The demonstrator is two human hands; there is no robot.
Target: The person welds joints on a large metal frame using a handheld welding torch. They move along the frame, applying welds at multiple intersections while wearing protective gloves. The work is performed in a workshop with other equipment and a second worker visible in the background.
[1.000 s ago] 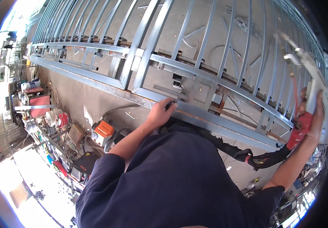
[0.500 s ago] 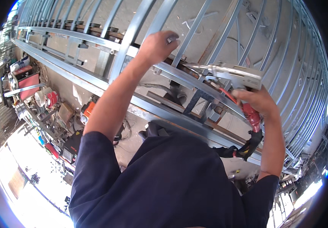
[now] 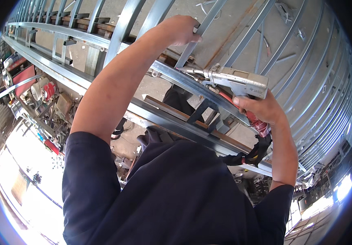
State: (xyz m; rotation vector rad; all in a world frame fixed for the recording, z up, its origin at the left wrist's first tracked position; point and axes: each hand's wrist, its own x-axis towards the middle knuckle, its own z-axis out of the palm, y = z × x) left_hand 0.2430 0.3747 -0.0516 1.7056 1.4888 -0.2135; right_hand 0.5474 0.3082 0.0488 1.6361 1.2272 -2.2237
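Note:
My left hand [image 3: 181,31] is closed on a slim galvanised metal bar [image 3: 211,21], with fingers and thumb at its edge. The far side of that grip is hidden. A silver-grey welding gun [image 3: 237,79] with a narrow nozzle fills my right hand [image 3: 261,108], which wraps round its handle. The gun's tip points left and sits at the foot of the bar, where the bar meets a long metal rail [image 3: 200,85]. Red wrapping [image 3: 257,124] covers the lower handle, and a black cable [image 3: 259,149] hangs from it.
More parallel bars [image 3: 290,36] of the frame spread right and far left. A second long rail [image 3: 155,116] runs nearer my body. Offcuts [image 3: 284,12] lie on the concrete floor beyond. At left stand a red spool [image 3: 49,90], a cardboard box [image 3: 64,103] and clutter.
My left hand has moved up and right and closed on the bar. The welding gun has shifted left, bringing its tip to the bar's foot. The view has shifted slightly.

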